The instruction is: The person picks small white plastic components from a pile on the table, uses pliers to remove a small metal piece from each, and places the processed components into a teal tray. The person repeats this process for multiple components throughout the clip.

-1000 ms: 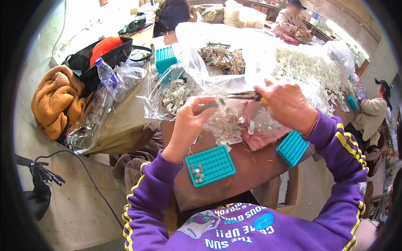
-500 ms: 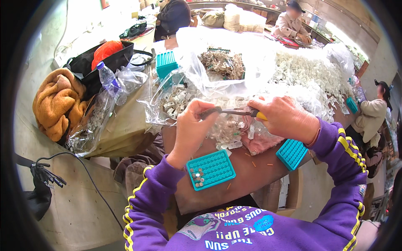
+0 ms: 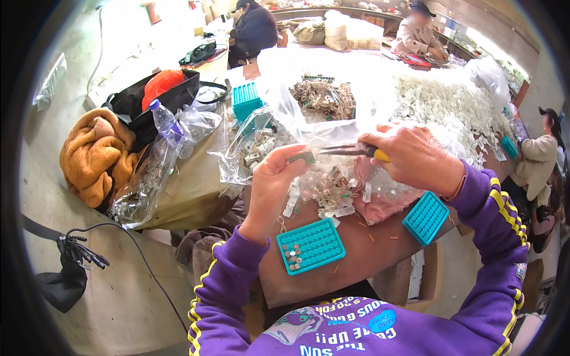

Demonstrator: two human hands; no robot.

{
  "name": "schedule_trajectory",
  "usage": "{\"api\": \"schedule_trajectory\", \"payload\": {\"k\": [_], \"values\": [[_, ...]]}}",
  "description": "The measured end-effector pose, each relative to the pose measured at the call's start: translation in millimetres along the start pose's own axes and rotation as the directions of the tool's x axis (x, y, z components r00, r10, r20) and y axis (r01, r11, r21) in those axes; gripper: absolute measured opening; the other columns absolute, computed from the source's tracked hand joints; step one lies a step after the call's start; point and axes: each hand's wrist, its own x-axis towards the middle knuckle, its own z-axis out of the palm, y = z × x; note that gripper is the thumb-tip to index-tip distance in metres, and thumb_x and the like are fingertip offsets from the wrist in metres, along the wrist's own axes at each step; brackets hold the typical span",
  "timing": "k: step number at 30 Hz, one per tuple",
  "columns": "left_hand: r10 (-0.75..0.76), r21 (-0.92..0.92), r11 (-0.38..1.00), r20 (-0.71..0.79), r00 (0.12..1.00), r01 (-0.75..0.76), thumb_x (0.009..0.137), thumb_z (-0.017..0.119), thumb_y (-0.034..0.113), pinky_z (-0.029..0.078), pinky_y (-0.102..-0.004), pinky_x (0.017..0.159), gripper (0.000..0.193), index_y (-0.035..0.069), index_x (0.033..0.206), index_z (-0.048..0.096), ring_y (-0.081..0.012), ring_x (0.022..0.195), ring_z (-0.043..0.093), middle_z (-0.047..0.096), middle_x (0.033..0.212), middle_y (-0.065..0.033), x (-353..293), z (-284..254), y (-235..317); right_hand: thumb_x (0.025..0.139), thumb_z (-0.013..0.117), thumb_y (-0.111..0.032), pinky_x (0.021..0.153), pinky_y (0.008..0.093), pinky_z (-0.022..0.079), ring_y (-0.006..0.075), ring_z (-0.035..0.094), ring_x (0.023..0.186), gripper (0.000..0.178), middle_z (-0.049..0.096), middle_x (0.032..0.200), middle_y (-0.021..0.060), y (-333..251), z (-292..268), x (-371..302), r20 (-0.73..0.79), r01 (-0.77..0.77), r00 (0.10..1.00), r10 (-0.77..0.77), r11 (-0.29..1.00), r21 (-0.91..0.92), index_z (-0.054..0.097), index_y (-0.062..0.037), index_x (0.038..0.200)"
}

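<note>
Between the thumb and fingers of my left hand (image 3: 274, 172) is a small green circuit board (image 3: 305, 156). My right hand (image 3: 420, 153) is closed round needle-nose pliers (image 3: 344, 150) with yellow and black handles. Their jaws point left and end just short of the board. Beneath my hands lies a loose heap of clear and whitish plastic pieces (image 3: 335, 193), next to a pink cloth (image 3: 374, 202). Closer to me, a teal ribbed tray (image 3: 320, 240) holds several small round metallic discs (image 3: 292, 254) along its left side.
Another teal tray (image 3: 426, 218) lies at the right edge of the brown table (image 3: 374, 255). Teal trays are stacked (image 3: 246, 102) at the back left. A big pile of clear plastic parts (image 3: 439, 107) spreads far right. A bottle (image 3: 166, 123) and an orange-brown cloth (image 3: 95, 157) lie left. Other people sit around.
The pliers' jaws have come away from the piece in my left hand, leaving a small gap. The green board now shows more plainly. The whole view has shifted slightly.
</note>
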Motion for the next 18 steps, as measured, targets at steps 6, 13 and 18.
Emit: {"api": "schedule_trajectory", "payload": {"k": [6, 13, 18], "values": [[0.006, 0.028, 1.0, -0.023, 1.0, -0.005, 0.09, 0.063, 0.001, 0.054, -0.0291, 0.083, 0.022, -0.003, 0.11, 0.057, -0.0177, 0.09, 0.067, 0.067, 0.102, -0.0112, 1.0, 7.9, 0.2, 0.082, 0.063, -0.016, 0.07, 0.0475, 0.05, 0.0371, 0.065, 0.084, 0.03, 0.064, 0.095, 0.0153, -0.9, 4.4, -3.9, 0.083, 0.009, 0.996, -0.023, 0.987, 0.162, 0.06, -0.0071, 0.11], [0.194, 0.446, 0.89, -0.191, 0.962, -0.091, 0.091, 0.064, 0.002, 0.054, -0.0295, 0.085, 0.018, -0.005, 0.107, 0.059, -0.0191, 0.091, 0.067, 0.066, 0.106, -0.013, 0.5, 23.7, -8.5, 0.083, 0.062, -0.017, 0.07, 0.0458, 0.052, 0.036, 0.065, 0.084, 0.023, 0.064, 0.093, 0.0154, -6.8, 14.3, -8.2, 0.042, -0.033, 0.999, 0.029, 0.995, 0.093, 0.059, -0.0067, 0.104], [0.076, 0.089, 0.994, -0.128, 0.989, -0.065, 0.093, 0.062, 0.005, 0.052, -0.0291, 0.09, 0.02, -0.004, 0.111, 0.059, -0.0194, 0.095, 0.066, 0.066, 0.107, -0.0112, 7.7, 10.5, -2.6, 0.079, 0.063, -0.02, 0.074, 0.043, 0.053, 0.0299, 0.063, 0.094, 0.025, 0.064, 0.096, 0.0118, 3.4, 8.9, -2.0, -0.087, -0.023, 0.996, 0.003, 0.973, -0.231, 0.062, -0.0061, 0.1]]}}
